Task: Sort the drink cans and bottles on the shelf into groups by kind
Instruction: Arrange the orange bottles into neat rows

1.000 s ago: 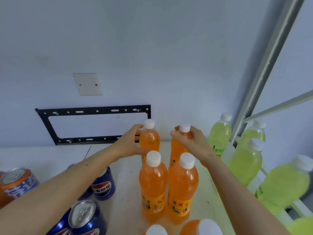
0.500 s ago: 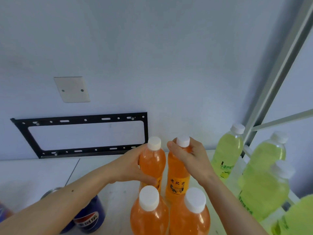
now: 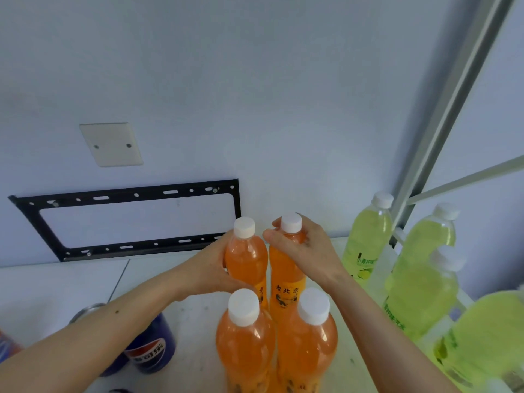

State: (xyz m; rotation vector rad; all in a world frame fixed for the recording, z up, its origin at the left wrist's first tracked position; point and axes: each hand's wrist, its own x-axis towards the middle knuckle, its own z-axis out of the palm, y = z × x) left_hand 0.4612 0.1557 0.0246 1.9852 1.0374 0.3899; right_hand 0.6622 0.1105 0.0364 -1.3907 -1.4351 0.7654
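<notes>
So both hands are on the back pair of orange bottles, which stand upright on the shelf: left hand has its grip wrapped round the back left orange bottle, right hand clamped on the neck of the back right orange bottle. Two more orange ones stand just in front, green bottles off to the right, a Pepsi can down left.

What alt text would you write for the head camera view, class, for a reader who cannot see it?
A person's left hand and right hand each grip an upright orange bottle at the back of a pale shelf, behind two more orange bottles. Green bottles stand to the right, a blue cola can to the left.
</notes>
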